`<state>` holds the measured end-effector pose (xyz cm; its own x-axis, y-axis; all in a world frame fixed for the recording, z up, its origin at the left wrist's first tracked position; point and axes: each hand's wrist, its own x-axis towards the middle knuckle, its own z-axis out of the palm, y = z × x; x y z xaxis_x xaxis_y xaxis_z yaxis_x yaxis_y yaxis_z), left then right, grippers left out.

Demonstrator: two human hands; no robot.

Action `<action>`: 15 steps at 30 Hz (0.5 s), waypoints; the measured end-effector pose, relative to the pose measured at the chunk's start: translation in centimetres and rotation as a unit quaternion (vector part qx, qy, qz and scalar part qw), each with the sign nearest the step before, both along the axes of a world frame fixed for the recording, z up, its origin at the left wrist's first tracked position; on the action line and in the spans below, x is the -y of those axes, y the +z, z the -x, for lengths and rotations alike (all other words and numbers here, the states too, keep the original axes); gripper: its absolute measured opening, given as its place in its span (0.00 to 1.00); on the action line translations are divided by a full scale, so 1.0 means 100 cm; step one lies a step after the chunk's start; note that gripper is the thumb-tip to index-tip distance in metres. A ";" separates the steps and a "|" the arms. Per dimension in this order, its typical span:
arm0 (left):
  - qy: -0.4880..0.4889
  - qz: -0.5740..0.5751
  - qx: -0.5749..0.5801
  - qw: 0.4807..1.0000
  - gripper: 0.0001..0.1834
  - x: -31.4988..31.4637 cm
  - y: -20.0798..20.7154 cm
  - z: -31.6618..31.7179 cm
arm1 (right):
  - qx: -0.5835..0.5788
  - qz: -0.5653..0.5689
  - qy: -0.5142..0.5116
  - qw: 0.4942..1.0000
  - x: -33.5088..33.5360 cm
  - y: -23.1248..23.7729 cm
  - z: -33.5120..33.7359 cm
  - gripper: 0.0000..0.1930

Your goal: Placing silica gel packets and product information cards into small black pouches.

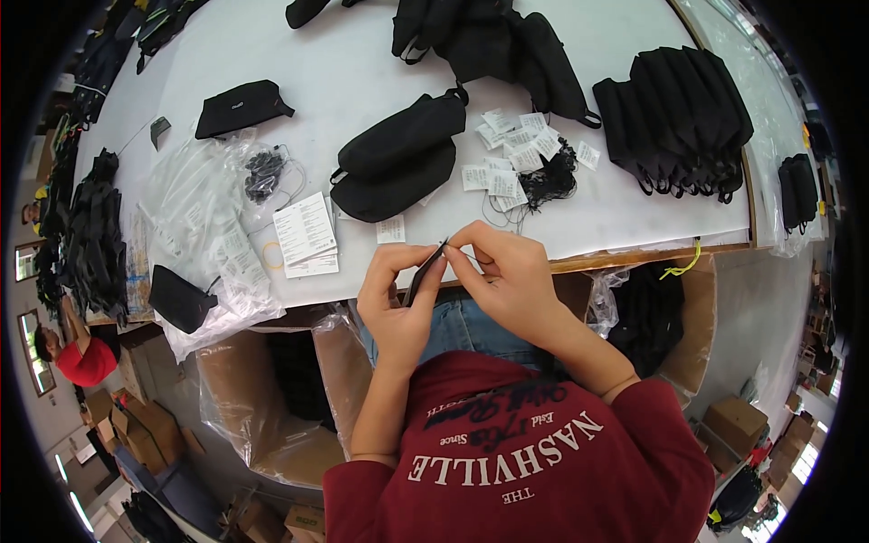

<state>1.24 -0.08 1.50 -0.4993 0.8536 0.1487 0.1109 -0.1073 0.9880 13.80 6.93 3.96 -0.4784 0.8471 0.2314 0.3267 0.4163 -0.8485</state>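
Just past the table's near edge, my left hand (396,294) pinches a small flat black piece (425,274), seen nearly edge-on. Beside it, my right hand (509,274) has thumb and forefinger pressed together at the piece's upper tip; what lies between those fingertips is too small to make out. Beyond my hands lie black fabric pouches (396,154) with small loops at their ends. White labels (514,154) are scattered to the right of these, next to a tangle of black strings (552,176).
A row of black pouches (674,122) stands at the table's right. Clear plastic bags (195,213), printed white sheets (306,231) and single pouches (243,109) lie to the left. Plastic-lined cartons (262,398) stand below the table edge. Another person in red (88,362) is far left.
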 end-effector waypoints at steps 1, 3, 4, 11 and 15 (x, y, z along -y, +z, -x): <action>-0.003 -0.022 0.007 1.000 0.11 0.000 -0.001 0.001 | 0.000 0.000 -0.001 1.000 -0.001 0.001 -0.001 0.04; -0.007 -0.044 0.015 0.999 0.12 0.000 -0.001 0.004 | -0.051 0.141 0.017 0.989 -0.003 0.004 -0.003 0.06; -0.028 -0.056 0.001 0.998 0.10 0.002 -0.001 0.006 | -0.051 0.140 0.016 0.989 -0.005 0.002 -0.004 0.06; -0.199 0.056 0.196 0.959 0.09 0.015 -0.004 0.037 | -0.071 0.205 0.129 0.968 -0.008 -0.002 -0.021 0.04; -0.242 0.161 0.116 0.950 0.05 0.018 -0.001 0.035 | 0.005 0.194 0.172 0.966 -0.005 -0.001 -0.019 0.05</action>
<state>-2.28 -1.90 1.39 -0.0247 0.9742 -0.2244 -0.0988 0.2210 0.9703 15.71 7.45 3.90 -0.7478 0.6594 -0.0770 0.2343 0.1536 -0.9600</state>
